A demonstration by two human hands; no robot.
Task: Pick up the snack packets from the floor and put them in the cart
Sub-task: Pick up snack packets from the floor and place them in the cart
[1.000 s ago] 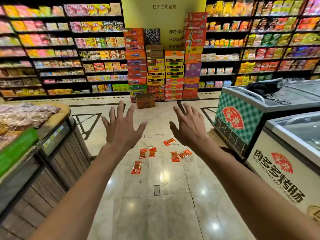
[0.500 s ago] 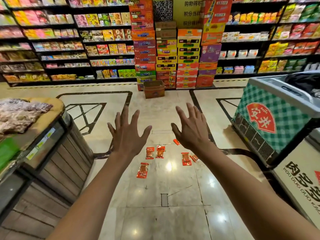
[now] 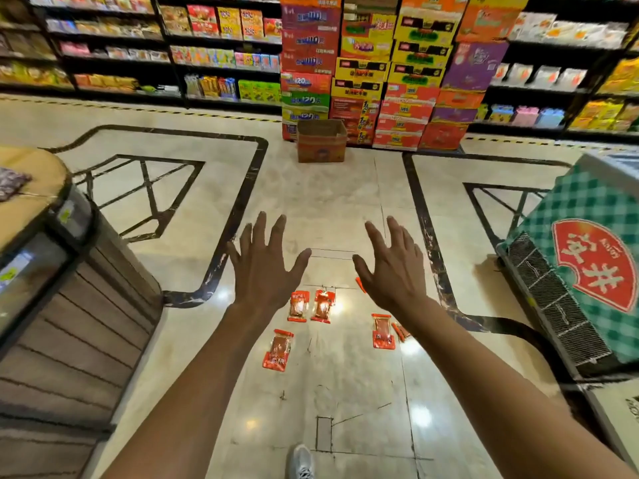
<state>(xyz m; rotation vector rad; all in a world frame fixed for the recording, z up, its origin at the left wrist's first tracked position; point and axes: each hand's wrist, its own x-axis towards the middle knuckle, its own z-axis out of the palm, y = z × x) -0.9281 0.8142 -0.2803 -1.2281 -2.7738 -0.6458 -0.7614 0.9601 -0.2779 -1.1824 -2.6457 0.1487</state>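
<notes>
Snack packets [image 3: 299, 305], orange-red, scattered flat on floor [image 3: 345, 392]; left hand [image 3: 264, 271] and right hand [image 3: 392, 271] above, fingers spread, holding nothing

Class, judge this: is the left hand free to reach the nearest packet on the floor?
Probably yes: the left hand is empty and open, and nothing covers the nearest packet, though it lies well below.

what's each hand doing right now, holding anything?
Left hand: open, fingers spread, holding nothing, raised above the snack packets on the floor.
Right hand: open, fingers spread, holding nothing.
</notes>
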